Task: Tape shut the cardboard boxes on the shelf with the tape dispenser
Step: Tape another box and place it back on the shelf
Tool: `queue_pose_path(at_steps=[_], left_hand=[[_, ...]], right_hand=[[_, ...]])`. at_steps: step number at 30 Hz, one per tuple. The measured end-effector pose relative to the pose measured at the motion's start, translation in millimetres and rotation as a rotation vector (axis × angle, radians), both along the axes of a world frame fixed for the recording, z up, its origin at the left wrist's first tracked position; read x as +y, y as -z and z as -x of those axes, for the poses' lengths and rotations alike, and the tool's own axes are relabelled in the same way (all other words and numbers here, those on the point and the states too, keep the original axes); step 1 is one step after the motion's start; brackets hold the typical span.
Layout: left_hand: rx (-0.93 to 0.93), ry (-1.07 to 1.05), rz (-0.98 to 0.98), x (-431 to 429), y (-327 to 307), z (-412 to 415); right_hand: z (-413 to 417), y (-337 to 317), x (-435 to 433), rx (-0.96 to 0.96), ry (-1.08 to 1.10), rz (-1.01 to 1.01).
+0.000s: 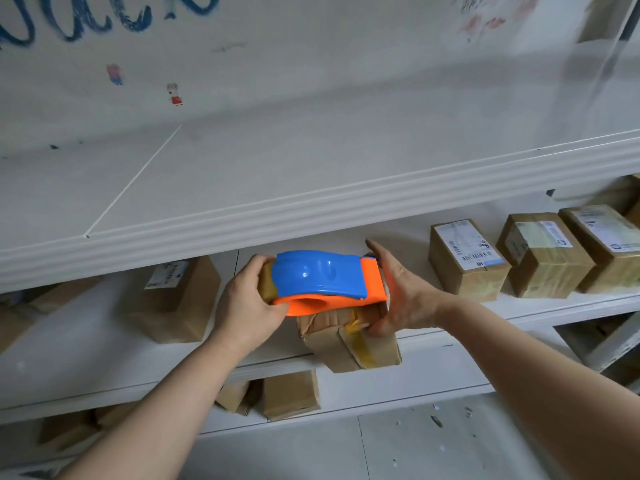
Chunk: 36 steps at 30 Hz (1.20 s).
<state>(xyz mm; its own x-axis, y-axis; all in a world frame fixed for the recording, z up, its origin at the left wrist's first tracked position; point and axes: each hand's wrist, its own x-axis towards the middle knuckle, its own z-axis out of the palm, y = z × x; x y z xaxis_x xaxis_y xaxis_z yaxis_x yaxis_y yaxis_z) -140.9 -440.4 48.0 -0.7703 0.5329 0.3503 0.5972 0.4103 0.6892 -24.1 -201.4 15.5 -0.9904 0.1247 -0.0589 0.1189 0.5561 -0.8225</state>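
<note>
The left hand (247, 299) is gripping the tape dispenser (322, 275) over the cardboard box (349, 341), which the right hand (398, 296) is clasping; the next move is probably pulling tape across.

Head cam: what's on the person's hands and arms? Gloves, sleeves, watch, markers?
Left hand and right hand: bare, no gloves, rings or markers visible. Left forearm and right forearm: bare to the frame edge, no sleeve, watch or wristband in view.
</note>
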Motion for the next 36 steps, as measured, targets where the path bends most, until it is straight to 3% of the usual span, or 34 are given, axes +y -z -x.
queue_pose_path(at_steps=[12,24,27,32,36], left_hand=[[-0.036,-0.196,0.036,-90.1,5.9,32.0],[-0.125,-0.233,0.034,-73.9,29.2,31.4],[-0.156,-0.245,0.019,-63.6,34.2,28.8],[-0.132,-0.26,0.019,-56.8,23.2,30.9],[-0.093,-0.261,0.052,-51.2,14.1,31.7]], right_hand=[[-10.0,7.3,14.6,-0.007,0.025,-0.065],[-5.3,7.9,19.5,-0.102,-0.005,-0.034],[-0.7,-1.1,22.0,-0.19,-0.059,-0.192],[7.1,-13.8,-5.1,-0.239,-0.122,-0.952],[14.0,-9.8,-14.8,-0.229,-0.169,-1.014]])
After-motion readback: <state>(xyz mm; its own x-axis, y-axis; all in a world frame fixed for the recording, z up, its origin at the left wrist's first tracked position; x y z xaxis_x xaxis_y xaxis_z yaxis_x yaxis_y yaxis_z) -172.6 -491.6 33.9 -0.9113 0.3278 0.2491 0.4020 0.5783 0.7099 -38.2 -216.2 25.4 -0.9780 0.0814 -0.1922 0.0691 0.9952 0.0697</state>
